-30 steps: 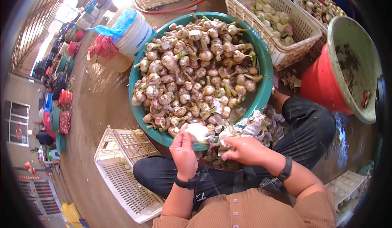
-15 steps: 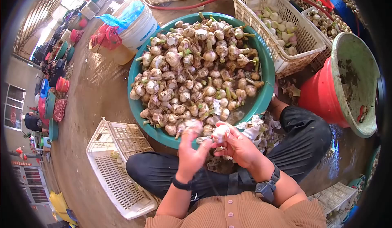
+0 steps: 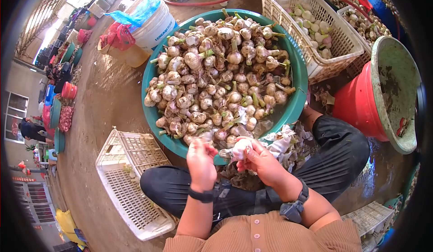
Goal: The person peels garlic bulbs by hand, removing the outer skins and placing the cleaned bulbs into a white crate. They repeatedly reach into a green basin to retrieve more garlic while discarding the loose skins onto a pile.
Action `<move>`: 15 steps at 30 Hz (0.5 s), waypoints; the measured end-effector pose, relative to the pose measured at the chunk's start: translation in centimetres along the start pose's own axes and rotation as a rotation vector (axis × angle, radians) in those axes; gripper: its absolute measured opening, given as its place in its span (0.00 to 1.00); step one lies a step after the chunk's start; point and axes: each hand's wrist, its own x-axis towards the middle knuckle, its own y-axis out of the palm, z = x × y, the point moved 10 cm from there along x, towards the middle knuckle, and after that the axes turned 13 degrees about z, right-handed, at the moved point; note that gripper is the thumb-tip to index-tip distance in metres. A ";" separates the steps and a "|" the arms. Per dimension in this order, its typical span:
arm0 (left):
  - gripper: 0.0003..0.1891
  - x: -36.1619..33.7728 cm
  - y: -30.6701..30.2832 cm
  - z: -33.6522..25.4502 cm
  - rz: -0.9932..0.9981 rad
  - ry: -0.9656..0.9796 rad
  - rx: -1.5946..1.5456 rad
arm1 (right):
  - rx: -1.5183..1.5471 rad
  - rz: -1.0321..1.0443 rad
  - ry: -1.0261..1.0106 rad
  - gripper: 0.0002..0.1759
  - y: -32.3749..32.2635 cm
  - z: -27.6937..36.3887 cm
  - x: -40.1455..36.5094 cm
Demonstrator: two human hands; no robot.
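My right hand is closed around a pale, partly skinned garlic bulb, its stem end pointing left. To the left, apart from that bulb, my left hand is raised with its fingers curled in. Whatever those fingers may hold, I cannot make out. Both hands are at the near rim of a green tub. Dirty garlic bulbs with cut stems are heaped in the tub. Loose papery garlic skins lie beside my right hand, over the rim and in front of it.
A white crate stands at the left knee. Another crate at the back right holds peeled bulbs. On the right, a red bucket leans with a green basin at its mouth. A white bucket and a red hose are behind.
My left hand has drawn leftward, away from the bulb, and its fingers have curled. My right hand keeps its grip on the bulb. The view has shifted slightly.
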 end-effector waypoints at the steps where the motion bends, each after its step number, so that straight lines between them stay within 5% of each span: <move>1: 0.14 0.3 -0.6 1.9 0.023 -0.163 -0.284 | -0.050 -0.026 -0.002 0.24 -0.3 0.2 0.1; 2: 0.14 -0.1 -0.7 2.3 0.028 -0.165 -0.284 | -0.052 -0.029 -0.005 0.24 -0.5 0.0 0.4; 4: 0.15 -3.2 5.4 3.6 0.204 -0.488 -0.389 | -1.340 -0.139 -0.240 0.27 1.4 2.7 0.8; 5: 0.16 -3.5 6.1 3.4 0.193 -0.406 -0.446 | -1.591 -0.157 -0.272 0.29 2.2 1.2 1.1; 6: 0.16 -2.5 1.9 3.9 0.177 -0.267 -0.271 | -1.588 -0.165 -0.262 0.29 1.8 0.8 2.0; 7: 0.15 -2.6 0.7 1.2 0.225 -0.210 -0.265 | -1.150 -0.198 -0.267 0.26 -0.5 1.4 3.2; 8: 0.13 -3.1 -2.7 -3.1 0.030 0.102 -0.101 | -0.712 -0.221 -0.268 0.23 -2.7 1.8 4.4; 9: 0.12 -4.7 -4.9 -7.8 -0.021 0.297 0.065 | -0.816 -0.315 -0.144 0.21 -5.2 3.6 5.0; 11: 0.12 -10.8 -13.3 -15.5 -0.559 0.605 0.483 | -1.158 -0.467 0.115 0.18 -10.5 6.9 5.9; 12: 0.13 -13.5 -13.9 -19.1 -0.783 0.593 0.979 | -1.396 -0.523 0.250 0.17 -12.7 7.5 6.8; 13: 0.13 -15.5 -15.0 -20.7 -0.892 0.687 1.065 | -1.514 -0.485 0.350 0.17 -14.4 6.7 7.9; 14: 0.13 -15.7 -15.0 -20.8 -0.901 0.686 1.071 | -1.631 -0.443 0.452 0.18 -16.2 5.4 9.0; 15: 0.11 -13.8 -14.4 -19.6 -0.683 0.583 1.036 | -1.640 -0.342 0.468 0.24 -17.9 3.6 10.2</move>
